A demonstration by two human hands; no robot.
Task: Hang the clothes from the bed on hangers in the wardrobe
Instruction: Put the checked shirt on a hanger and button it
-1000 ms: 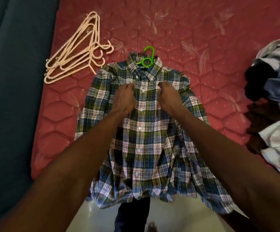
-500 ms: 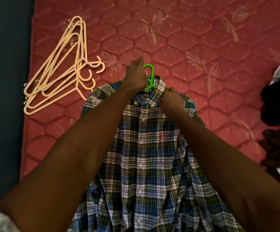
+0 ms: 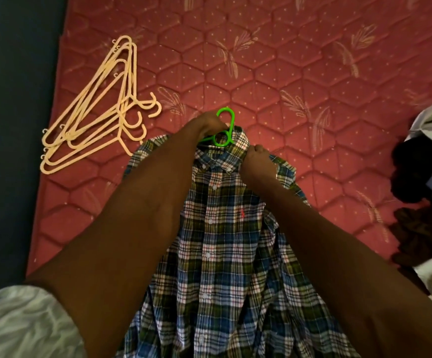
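Note:
A blue, green and white plaid shirt [image 3: 225, 244] lies buttoned and face up on the red quilted mattress [image 3: 274, 63], its lower part hanging over the near edge. A green hanger [image 3: 225, 127] sits inside it, with the hook sticking out of the collar. My left hand [image 3: 207, 124] grips the hanger's neck just below the hook. At the right side of the collar, my right hand [image 3: 257, 158] pinches the shirt fabric.
A stack of several cream plastic hangers [image 3: 98, 112] lies on the mattress to the left of the shirt. A pile of dark, pale blue and white clothes [image 3: 426, 182] sits at the right edge. A dark wall or headboard [image 3: 11, 125] borders the bed's left side.
Both hands moved up from the shirt's chest to the collar. My left hand took hold of the green hanger's neck, and my right hand now pinches the collar.

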